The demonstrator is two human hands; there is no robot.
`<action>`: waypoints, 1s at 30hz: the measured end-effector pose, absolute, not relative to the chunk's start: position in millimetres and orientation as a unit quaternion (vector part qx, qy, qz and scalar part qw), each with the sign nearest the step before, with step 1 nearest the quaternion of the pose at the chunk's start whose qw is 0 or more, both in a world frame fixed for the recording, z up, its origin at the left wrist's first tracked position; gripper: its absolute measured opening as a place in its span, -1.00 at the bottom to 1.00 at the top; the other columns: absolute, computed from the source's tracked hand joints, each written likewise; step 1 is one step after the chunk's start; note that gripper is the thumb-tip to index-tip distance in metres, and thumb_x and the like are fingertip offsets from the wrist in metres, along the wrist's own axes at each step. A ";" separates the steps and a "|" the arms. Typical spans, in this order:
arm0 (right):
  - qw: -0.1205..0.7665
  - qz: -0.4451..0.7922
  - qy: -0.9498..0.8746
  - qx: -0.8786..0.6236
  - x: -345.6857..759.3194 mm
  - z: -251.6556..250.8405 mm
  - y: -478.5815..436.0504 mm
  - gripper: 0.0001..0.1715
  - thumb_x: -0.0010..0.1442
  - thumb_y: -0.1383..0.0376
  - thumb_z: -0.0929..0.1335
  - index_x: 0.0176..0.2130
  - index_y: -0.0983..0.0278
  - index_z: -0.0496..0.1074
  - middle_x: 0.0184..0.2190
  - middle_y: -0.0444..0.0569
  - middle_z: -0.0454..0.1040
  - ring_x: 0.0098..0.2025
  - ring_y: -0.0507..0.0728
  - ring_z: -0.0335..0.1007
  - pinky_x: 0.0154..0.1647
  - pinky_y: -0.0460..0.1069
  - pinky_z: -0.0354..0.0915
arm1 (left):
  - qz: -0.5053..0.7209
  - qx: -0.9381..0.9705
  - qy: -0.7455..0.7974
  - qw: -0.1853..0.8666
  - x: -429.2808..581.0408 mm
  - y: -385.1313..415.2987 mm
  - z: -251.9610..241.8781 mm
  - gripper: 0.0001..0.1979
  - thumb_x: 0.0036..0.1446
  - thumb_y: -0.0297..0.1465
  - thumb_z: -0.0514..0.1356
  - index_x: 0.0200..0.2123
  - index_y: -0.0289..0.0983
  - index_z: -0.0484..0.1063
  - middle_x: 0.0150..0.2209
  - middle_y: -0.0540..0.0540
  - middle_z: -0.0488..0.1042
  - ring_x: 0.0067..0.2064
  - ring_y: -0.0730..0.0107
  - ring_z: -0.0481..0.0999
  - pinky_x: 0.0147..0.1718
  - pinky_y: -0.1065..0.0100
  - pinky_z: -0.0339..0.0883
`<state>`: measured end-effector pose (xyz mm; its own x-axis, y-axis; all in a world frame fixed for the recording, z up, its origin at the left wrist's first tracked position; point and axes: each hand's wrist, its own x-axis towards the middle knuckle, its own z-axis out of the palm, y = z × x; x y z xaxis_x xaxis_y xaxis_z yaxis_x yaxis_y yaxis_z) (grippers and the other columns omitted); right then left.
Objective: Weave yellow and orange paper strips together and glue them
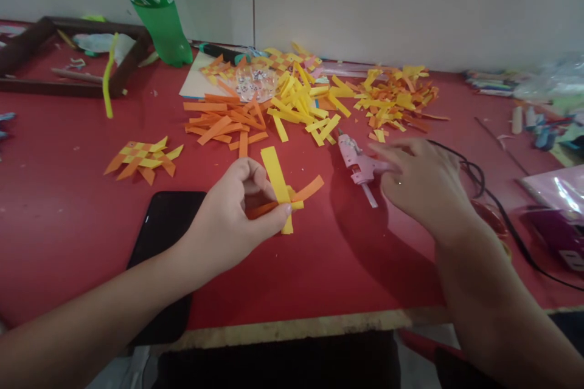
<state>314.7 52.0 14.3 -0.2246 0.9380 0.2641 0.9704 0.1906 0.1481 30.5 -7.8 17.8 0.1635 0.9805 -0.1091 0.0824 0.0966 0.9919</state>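
My left hand [237, 209] pinches a small cross of paper strips [283, 189], a yellow strip laid over an orange one, just above the red table [77, 219]. My right hand [422, 182] hovers over a pink glue gun [358, 164] lying on the table; its fingers are spread and touch or nearly touch the gun's body, and I cannot tell if they grip it. The gun's black cord [502, 213] runs off to the right.
Piles of orange [223, 118] and yellow strips [301, 103] lie behind, with a mixed pile [392, 97] to the right. A woven strip piece [143, 158] sits left. A black phone [159, 243] lies under my left forearm. A green bottle [155, 6] and wooden frame [68, 55] stand far left.
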 end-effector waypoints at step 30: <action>0.366 0.420 -0.777 -0.293 240.9 13.7 5.8 -0.96 0.16 0.37 0.40 -0.30 0.26 0.43 -0.36 -0.04 0.45 -0.30 0.08 0.40 -0.25 0.03 0.36 | 0.275 0.564 0.392 0.673 31.4 -4.1 20.6 -0.68 0.00 -0.49 0.30 -0.35 -0.23 0.15 -0.38 0.08 0.34 -0.33 0.49 0.38 -0.33 0.40 0.30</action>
